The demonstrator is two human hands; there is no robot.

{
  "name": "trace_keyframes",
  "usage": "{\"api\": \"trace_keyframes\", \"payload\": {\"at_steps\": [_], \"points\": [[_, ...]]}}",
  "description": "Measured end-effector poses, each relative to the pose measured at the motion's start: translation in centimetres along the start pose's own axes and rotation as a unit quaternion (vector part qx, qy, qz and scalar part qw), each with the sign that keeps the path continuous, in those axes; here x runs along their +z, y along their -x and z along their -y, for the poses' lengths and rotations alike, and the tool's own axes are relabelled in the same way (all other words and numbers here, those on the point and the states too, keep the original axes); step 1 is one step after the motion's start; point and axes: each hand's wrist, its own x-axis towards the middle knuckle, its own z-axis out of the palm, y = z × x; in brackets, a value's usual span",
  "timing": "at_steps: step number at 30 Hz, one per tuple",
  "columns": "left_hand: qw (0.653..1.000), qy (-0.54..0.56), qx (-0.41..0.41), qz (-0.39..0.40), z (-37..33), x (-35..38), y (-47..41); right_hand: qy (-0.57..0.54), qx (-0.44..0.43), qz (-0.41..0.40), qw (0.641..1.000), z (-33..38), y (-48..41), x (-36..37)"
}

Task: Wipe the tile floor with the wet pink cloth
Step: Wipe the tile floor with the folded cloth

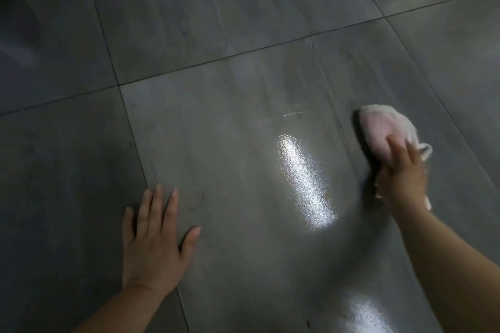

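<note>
The tile floor point(243, 35) is judged partly wiped: a wet sheen point(305, 184) is seen between both sets of fingers, duller tiles beyond. The pink cloth point(378, 130) is pressed under the straight fingers point(396, 147) of the right hand point(403, 178); those of the left hand point(154, 243) are laid flat, released.

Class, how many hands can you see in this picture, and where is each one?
2. The left hand lies flat on the floor at lower left. The right hand presses the cloth at the right. No other hand shows.
</note>
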Motion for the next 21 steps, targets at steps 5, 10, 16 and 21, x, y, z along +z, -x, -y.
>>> {"api": "trace_keyframes", "payload": {"at_steps": [5, 10, 16, 21], "points": [[1.000, -0.007, 0.007, 0.004, 0.3, -0.1, -0.1, 0.048, 0.157, 0.009, 0.986, 4.7, -0.2, 1.5], [1.000, -0.010, 0.003, -0.008, 0.5, -0.3, 0.3, 0.050, -0.179, 0.044, 0.982, 12.3, 7.1, 6.1], [0.999, -0.017, -0.007, -0.029, -0.1, -0.5, 0.2, 0.051, -0.275, 0.138, 0.950, 7.4, 11.0, 4.0], [1.000, -0.022, -0.018, -0.001, -0.6, -0.6, 0.6, 0.014, 0.033, 0.032, 0.999, -9.1, 11.2, -3.3]]}}
